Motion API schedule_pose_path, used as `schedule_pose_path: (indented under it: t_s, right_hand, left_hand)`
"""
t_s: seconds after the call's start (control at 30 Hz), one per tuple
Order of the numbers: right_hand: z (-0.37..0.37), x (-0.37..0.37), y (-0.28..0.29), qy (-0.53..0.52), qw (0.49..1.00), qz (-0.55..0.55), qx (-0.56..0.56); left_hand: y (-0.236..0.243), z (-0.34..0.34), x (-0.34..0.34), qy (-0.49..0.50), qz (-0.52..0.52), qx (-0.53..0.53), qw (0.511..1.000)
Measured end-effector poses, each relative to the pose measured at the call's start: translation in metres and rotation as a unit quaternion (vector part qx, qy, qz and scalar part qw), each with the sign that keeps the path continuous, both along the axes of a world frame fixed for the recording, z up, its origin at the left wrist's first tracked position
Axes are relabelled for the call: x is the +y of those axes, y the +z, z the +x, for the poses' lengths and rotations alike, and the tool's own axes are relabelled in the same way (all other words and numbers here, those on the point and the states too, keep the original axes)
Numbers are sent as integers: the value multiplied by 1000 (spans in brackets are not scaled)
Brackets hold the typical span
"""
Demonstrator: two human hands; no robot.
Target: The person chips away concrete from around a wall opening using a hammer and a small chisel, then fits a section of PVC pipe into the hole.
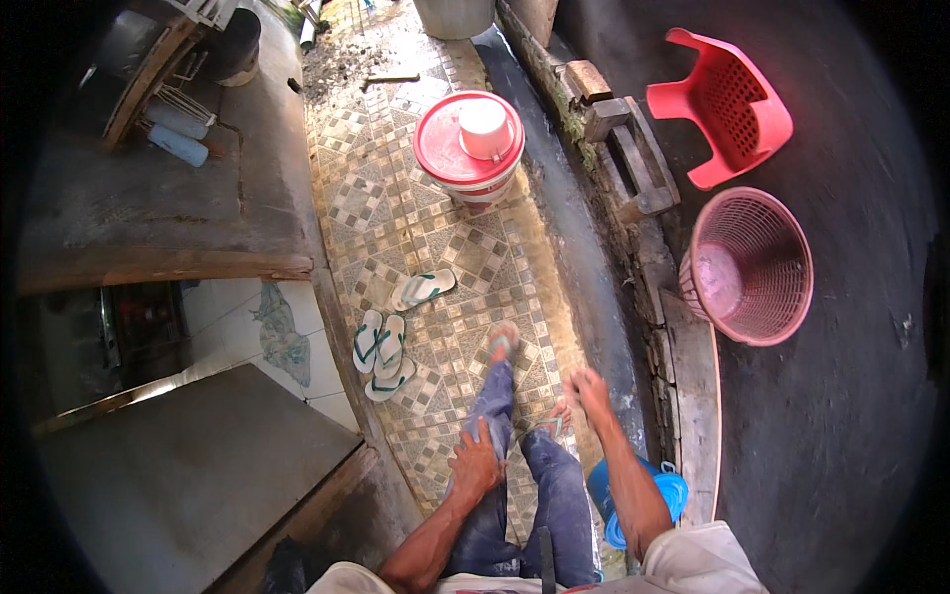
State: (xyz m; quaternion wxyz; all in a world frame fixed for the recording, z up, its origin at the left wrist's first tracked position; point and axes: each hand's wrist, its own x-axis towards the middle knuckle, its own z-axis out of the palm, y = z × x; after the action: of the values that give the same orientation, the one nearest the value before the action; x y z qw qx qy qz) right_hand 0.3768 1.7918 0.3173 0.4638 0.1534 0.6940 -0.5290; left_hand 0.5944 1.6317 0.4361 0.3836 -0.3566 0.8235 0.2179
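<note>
Down low, left hand (476,461) rests on blue jeans (495,495).

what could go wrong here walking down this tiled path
The loose sandals lie on the tiles just left of the feet; a step sideways could trip on them. The red-lidded bucket stands mid-path ahead. Both the left hand and the right hand hang free, holding nothing for support.

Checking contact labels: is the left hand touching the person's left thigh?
Touching. The head view shows the left hand resting flat on the jeans-clad left thigh, no gap visible.
</note>
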Motion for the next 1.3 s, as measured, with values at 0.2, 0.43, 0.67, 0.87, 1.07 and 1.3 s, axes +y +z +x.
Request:
schedule_pose_path:
  t_s: [0.2,0.43,0.67,0.87,1.07,1.3]
  right_hand:
    - [-109,-198,-44,-94,987,-119,-46]
    - [-224,-365,-133,-257,943,-189,-99]
    - [-251,-453,-164,-318,922,-183,-122]
    - [-266,-437,-205,-339,909,-218,-105]
    - [-263,-433,-208,-318,923,-200,-85]
    - [-228,-418,-210,-365,905,-192,-105]
  left_hand:
    - [-39,1,-60,-26,-58,-52,997]
    - [-58,-14,-114,41,0,-52,998]
    - [-69,-20,-144,74,6,-75,994]
    - [-68,-21,-158,79,37,-80,993]
    - [-71,-15,-160,52,38,-84,994]
    - [-70,-11,-160,41,40,-96,994]
